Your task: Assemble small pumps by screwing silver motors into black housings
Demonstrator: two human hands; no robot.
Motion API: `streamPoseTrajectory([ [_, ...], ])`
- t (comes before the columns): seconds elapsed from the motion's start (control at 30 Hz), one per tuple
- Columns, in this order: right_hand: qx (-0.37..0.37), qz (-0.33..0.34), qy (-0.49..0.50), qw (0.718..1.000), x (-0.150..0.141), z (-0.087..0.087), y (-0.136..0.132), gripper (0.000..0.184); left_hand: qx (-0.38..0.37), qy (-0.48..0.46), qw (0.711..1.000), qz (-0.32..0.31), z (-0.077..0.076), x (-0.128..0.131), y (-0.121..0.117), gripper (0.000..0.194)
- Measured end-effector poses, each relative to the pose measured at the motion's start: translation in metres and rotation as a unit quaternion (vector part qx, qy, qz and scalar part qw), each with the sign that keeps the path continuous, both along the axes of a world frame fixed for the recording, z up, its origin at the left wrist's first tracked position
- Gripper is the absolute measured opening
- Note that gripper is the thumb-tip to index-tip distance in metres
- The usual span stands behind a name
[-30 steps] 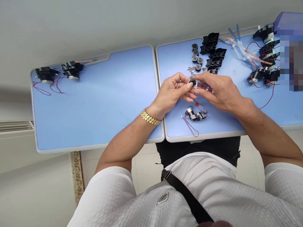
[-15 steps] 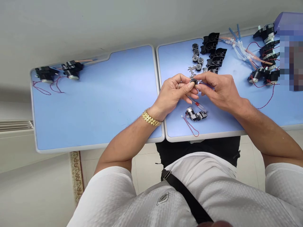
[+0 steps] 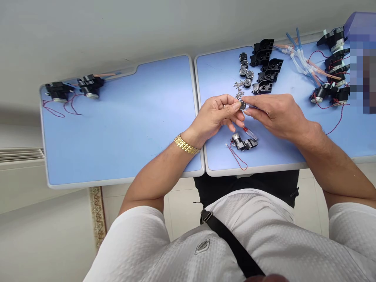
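My left hand (image 3: 219, 113) pinches a small round black-and-silver rotor (image 3: 242, 105) between thumb and fingers, held above the table. My right hand (image 3: 272, 113) meets it from the right, index finger and thumb closed at the rotor's edge. A pale sliver shows between those right fingertips, too small to name. Below the hands lies a screwdriver (image 3: 249, 133) with a clear and red handle, partly hidden by my left fingers. Closer to me rests a motor with a black pump housing (image 3: 243, 142) and a looped red wire (image 3: 239, 158).
Beyond my hands lie loose screws (image 3: 239, 89), several round rotors (image 3: 243, 71) and black housings (image 3: 263, 87). Clear, blue and orange tubes (image 3: 302, 62) and wired motor units (image 3: 321, 93) lie right, by a purple bin (image 3: 361, 23). More units (image 3: 89, 85) stand far left.
The rotor has tilted and shifted slightly right and towards me, with both hands still at it. The view has moved a little; the things on the table stay put.
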State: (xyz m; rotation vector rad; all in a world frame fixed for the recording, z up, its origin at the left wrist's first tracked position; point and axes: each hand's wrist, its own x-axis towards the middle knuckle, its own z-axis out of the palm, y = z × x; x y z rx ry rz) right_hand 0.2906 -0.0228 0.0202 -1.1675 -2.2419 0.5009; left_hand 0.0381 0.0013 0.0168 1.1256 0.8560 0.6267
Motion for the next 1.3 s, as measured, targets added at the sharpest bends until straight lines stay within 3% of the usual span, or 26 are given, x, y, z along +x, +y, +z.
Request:
streamPoseTrajectory([
  [0.37, -0.016, 0.0, 0.022, 1.0, 0.001, 0.001, 0.001, 0.03, -0.016, 0.003, 1.0, -0.016, 0.0, -0.002, 0.001, 0.06],
  [0.7, -0.014, -0.003, 0.022, 1.0, 0.002, -0.001, 0.005, 0.031, 0.004, 0.013, 1.0, 0.003, -0.004, 0.0, 0.001, 0.06],
  [1.03, -0.059, -0.006, 0.075, 0.995, 0.002, 0.004, 0.006, 0.031, 0.041, 0.036, 0.998, 0.018, -0.005, 0.002, 0.001, 0.063],
  [1.17, -0.067, -0.022, 0.096, 0.993, 0.004, 0.006, 0.007, 0.028, 0.076, 0.054, 0.994, 0.064, -0.009, 0.002, 0.005, 0.068],
  [1.3, -0.105, -0.053, 0.16, 0.98, 0.005, 0.015, 0.007, 0.029, 0.203, 0.084, 0.963, 0.153, -0.007, -0.002, 0.006, 0.066],
])
